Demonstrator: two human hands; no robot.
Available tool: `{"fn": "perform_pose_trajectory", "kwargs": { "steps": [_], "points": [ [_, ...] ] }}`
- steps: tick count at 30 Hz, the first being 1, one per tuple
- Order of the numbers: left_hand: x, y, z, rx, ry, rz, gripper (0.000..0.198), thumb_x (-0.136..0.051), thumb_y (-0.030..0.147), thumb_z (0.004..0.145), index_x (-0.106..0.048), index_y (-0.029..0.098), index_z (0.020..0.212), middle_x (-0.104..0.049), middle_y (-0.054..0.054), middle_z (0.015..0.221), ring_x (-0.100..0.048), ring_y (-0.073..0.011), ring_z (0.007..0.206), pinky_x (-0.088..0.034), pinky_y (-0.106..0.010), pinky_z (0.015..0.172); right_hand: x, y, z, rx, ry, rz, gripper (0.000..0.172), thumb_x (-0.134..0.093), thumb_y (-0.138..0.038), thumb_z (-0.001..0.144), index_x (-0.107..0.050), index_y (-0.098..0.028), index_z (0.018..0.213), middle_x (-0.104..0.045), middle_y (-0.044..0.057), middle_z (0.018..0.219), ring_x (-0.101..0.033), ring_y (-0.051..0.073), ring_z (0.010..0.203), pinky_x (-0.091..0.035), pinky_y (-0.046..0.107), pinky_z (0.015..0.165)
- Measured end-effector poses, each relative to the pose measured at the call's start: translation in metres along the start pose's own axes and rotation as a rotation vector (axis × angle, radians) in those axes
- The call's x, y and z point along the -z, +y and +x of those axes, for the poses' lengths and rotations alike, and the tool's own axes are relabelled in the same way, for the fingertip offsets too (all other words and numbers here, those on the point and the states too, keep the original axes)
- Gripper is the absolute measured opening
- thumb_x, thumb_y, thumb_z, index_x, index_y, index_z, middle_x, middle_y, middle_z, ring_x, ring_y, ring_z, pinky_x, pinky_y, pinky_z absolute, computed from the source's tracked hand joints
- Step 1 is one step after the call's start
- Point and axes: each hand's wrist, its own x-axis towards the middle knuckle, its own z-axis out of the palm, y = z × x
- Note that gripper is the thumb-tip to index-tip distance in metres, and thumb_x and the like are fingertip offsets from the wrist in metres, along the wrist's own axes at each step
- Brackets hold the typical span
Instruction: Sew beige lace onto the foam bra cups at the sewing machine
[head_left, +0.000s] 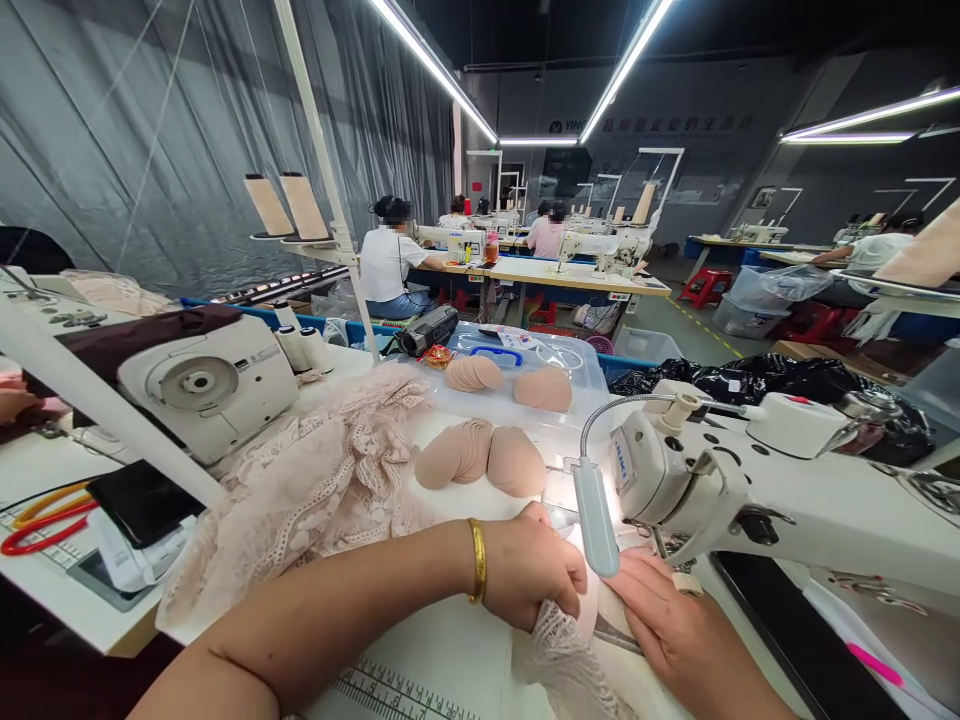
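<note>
My left hand point(529, 572), with a gold bracelet at the wrist, is closed on pale lace fabric point(559, 640) in front of the sewing machine point(660, 460). Beside its fingers shows the edge of a smooth pale pink piece point(589, 600). My right hand point(667, 615) lies with fingers stretched out on the machine bed, near the needle area and the pale piece. A grey metal edge shows under that hand; I cannot tell what it belongs to. The lamp point(596, 515) hides part of the stitching spot. Beyond my left hand lie fanned beige pads point(457, 455).
A heap of beige lace point(330, 470) covers the table at left. More beige pads point(544, 388) rest on a clear plastic lid point(585, 360) behind. A black phone point(142, 500) lies at far left. A co-worker in a white shirt point(386, 265) sits ahead.
</note>
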Motion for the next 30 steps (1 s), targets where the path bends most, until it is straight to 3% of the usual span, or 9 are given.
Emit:
{"fn": "perform_pose_trajectory", "kwargs": {
  "steps": [4, 9, 14, 21, 24, 30],
  "points": [
    [0.003, -0.003, 0.002, 0.041, -0.025, 0.054, 0.009, -0.071, 0.014, 0.07, -0.068, 0.019, 0.064, -0.075, -0.004, 0.093, -0.058, -0.0178, 0.075, -0.023, -0.041, 0.079, 0.006, -0.006, 0.007, -0.004, 0.031, 0.024, 0.038, -0.041, -0.008, 0.1, -0.061, -0.027, 0.126, -0.077, 0.0, 0.116, -0.073, 0.018, 0.101, -0.059, 0.02, 0.061],
    [0.007, -0.009, 0.003, 0.053, -0.041, 0.165, 0.01, -0.07, 0.013, 0.073, -0.068, 0.019, 0.066, -0.072, -0.002, 0.087, -0.058, -0.0169, 0.074, -0.025, -0.039, 0.077, 0.007, -0.006, 0.007, 0.037, 0.062, 0.082, 0.036, -0.042, -0.008, 0.101, -0.059, -0.025, 0.128, -0.076, 0.003, 0.109, -0.07, 0.019, 0.095, -0.06, 0.025, 0.073],
    [0.01, -0.01, 0.001, 0.017, -0.074, 0.299, 0.018, -0.066, 0.007, 0.073, -0.057, 0.018, 0.062, -0.07, 0.002, 0.076, -0.058, -0.0158, 0.074, -0.025, -0.037, 0.075, 0.014, -0.009, 0.011, 0.121, 0.031, 0.183, 0.027, -0.046, -0.009, 0.101, -0.06, -0.023, 0.119, -0.074, 0.005, 0.103, -0.068, 0.019, 0.092, -0.058, 0.029, 0.078],
    [0.005, -0.013, 0.004, -0.022, -0.048, 0.425, 0.019, -0.066, 0.005, 0.069, -0.053, 0.018, 0.065, -0.067, 0.003, 0.068, -0.057, -0.0176, 0.076, -0.023, -0.04, 0.077, 0.042, -0.024, 0.032, 0.241, 0.023, 0.268, 0.029, -0.044, -0.003, 0.095, -0.058, -0.022, 0.111, -0.074, 0.005, 0.094, -0.066, 0.018, 0.079, -0.055, 0.027, 0.065],
    [0.003, -0.015, 0.005, -0.023, -0.026, 0.455, 0.018, -0.065, 0.005, 0.068, -0.054, 0.018, 0.065, -0.067, 0.003, 0.069, -0.057, -0.018, 0.075, -0.024, -0.042, 0.08, 0.046, -0.025, 0.033, 0.249, 0.056, 0.25, 0.029, -0.044, -0.001, 0.091, -0.057, -0.023, 0.105, -0.073, 0.004, 0.088, -0.065, 0.017, 0.074, -0.054, 0.026, 0.062],
    [-0.003, -0.016, 0.005, -0.034, 0.003, 0.531, 0.017, -0.061, 0.003, 0.071, -0.057, 0.019, 0.07, -0.071, 0.002, 0.075, -0.056, -0.0173, 0.074, -0.026, -0.048, 0.095, 0.044, -0.021, 0.031, 0.201, 0.1, 0.239, 0.031, -0.044, -0.004, 0.093, -0.058, -0.024, 0.111, -0.075, 0.003, 0.092, -0.07, 0.016, 0.078, -0.056, 0.023, 0.066]
  ]
}}
